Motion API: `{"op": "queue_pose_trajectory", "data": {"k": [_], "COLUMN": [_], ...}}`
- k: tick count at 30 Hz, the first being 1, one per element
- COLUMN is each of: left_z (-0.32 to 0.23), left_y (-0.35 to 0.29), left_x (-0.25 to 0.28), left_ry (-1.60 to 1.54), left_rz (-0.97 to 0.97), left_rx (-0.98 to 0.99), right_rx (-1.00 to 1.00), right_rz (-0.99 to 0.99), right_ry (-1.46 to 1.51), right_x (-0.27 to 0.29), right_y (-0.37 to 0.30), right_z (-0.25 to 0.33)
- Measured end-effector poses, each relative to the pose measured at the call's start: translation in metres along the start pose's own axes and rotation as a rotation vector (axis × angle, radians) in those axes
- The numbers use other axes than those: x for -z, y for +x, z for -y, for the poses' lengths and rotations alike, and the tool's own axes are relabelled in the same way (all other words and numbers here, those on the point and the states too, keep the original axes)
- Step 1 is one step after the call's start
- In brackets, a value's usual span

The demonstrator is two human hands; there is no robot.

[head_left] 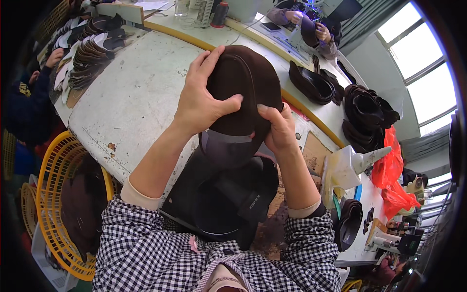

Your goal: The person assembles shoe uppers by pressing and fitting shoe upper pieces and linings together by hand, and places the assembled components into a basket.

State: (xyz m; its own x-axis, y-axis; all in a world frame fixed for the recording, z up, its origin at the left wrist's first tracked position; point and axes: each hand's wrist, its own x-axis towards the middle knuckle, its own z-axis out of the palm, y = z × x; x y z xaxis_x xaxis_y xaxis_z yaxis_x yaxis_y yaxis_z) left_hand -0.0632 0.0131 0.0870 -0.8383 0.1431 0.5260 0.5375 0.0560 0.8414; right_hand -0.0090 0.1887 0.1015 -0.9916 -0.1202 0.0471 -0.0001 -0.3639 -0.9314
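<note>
A dark brown shoe upper (238, 92) with a raised seam down its middle is held up in front of me, rounded end away from me. My left hand (206, 97) grips its left side, thumb on the front and fingers reaching around the far edge. On the lower right side my right hand (280, 124) pinches the edge, thumb on the surface and the other fingers mostly behind it. A greyish translucent patch (231, 146) shows at its near end. Below it sits a black rounded object (221, 199), partly covered, whose kind I cannot make out.
The white worktable (131, 82) has a yellow edge strip. At right stand a squeeze bottle (343, 168), stacked shoe uppers (367, 114) and a red plastic bag (389, 170). A yellow basket (46, 194) stands at left. Co-workers' hands (321, 31) handle a dark piece at the far side.
</note>
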Motion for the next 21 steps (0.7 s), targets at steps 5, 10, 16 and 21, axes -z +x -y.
{"op": "queue_pose_trajectory", "data": {"k": [5,10,16,21], "left_z": [0.008,0.000,0.000,-0.001], "left_y": [0.003,-0.006,0.002,-0.003], "left_x": [0.009,0.002,0.000,0.000], "left_ry": [-0.175,-0.245,-0.356,-0.264], "left_rz": [0.084,0.055,0.119,0.097], "left_rx": [0.134,0.105,0.152,0.155], "right_rx": [-0.018,0.009,-0.003,0.034], "right_rz": [-0.022,-0.011,-0.007,-0.094], "right_ry": [0.021,0.012,0.013,0.087], "right_x": [-0.002,-0.008,0.001,-0.010], "right_y": [-0.006,-0.006,-0.009,-0.008], "right_z": [-0.002,-0.003,-0.009,-0.004]}}
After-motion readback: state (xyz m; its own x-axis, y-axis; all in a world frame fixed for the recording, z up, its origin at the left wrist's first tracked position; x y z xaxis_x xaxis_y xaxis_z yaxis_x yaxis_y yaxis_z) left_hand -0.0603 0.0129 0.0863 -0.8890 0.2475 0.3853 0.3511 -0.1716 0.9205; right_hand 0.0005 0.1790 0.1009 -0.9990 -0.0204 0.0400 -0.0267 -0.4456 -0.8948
